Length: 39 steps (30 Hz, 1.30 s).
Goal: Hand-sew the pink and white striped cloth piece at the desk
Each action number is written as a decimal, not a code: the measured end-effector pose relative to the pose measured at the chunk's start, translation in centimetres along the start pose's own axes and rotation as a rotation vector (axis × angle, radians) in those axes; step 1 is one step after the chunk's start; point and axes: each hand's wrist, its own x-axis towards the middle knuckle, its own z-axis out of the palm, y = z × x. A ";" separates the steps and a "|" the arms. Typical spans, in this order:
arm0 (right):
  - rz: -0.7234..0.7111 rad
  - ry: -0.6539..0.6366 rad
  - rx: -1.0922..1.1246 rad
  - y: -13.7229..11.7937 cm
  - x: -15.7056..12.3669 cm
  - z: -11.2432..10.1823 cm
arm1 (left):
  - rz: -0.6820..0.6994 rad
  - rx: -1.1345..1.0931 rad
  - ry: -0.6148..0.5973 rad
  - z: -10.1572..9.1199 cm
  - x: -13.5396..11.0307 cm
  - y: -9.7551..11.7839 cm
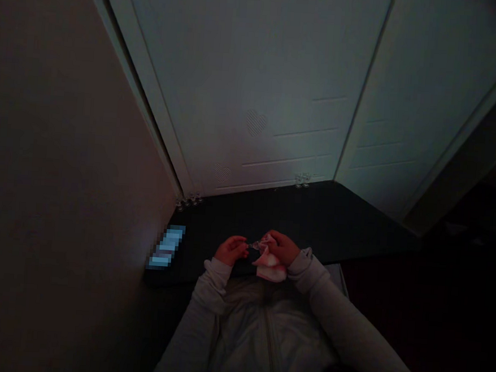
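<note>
In the dim light, a small clear glass (254, 245), apparently stemmed, lies sideways between my hands above the dark tabletop. My left hand (231, 250) is closed on its thin left end with the fingertips. My right hand (282, 248) grips a pale pinkish cloth or tissue (272, 270), which wraps the glass's other end and hangs below the fingers. Part of the glass is hidden by the cloth.
Several small clear glasses (188, 200) stand at the table's back left corner, and others (302, 180) along its back edge. A lit, pixelated phone-like screen (166, 247) leans at the left wall. White panels (256, 67) with heart patterns rise behind the black tabletop (334, 220).
</note>
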 end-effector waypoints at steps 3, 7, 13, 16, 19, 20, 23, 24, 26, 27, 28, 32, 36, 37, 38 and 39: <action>0.001 -0.002 0.025 0.2 0.0 0.1 | -0.006 -0.018 -0.005 0.0 0.1 -0.1; 0.003 -0.009 0.024 0.2 0.0 0.0 | -0.019 -0.009 0.009 -0.1 0.2 -0.2; 0.021 0.010 0.025 0.2 0.0 -0.1 | -0.012 -0.016 0.013 -0.2 0.3 -0.3; 0.030 0.029 0.006 0.2 0.1 0.0 | -0.014 -0.010 0.018 -0.2 0.3 -0.3; 0.035 0.050 0.005 0.0 0.1 0.0 | -0.018 -0.001 0.027 -0.2 0.3 -0.3; 0.037 0.055 0.004 -0.1 0.1 -0.1 | -0.017 0.000 0.027 -0.2 0.3 -0.3; 0.047 0.066 -0.016 -0.4 0.1 -0.1 | -0.010 -0.005 0.024 -0.1 0.3 -0.2; 0.042 0.066 -0.021 -0.4 0.1 -0.2 | -0.006 -0.007 0.023 -0.1 0.3 -0.2; 0.020 0.055 -0.019 -0.2 0.1 -0.2 | -0.003 -0.005 0.024 0.0 0.2 -0.1; 0.006 0.047 -0.015 -0.1 0.1 -0.2 | -0.008 -0.003 0.022 0.0 0.2 -0.1; -0.006 0.039 -0.013 0.0 0.1 -0.2 | -0.011 -0.002 0.023 0.0 0.2 -0.1; -0.019 0.031 -0.004 0.4 0.2 -0.2 | -0.005 0.004 0.033 0.0 0.2 -0.2; -0.002 0.037 -0.029 0.3 0.2 -0.3 | -0.009 0.025 0.022 -0.2 0.4 -0.4; -0.005 0.040 -0.040 0.3 0.2 -0.3 | -0.011 0.026 0.021 -0.3 0.4 -0.5; -0.008 0.044 -0.049 0.3 0.2 -0.4 | -0.013 0.025 0.020 -0.3 0.4 -0.5; -0.008 0.050 -0.053 0.3 0.2 -0.4 | -0.015 0.023 0.023 -0.3 0.5 -0.5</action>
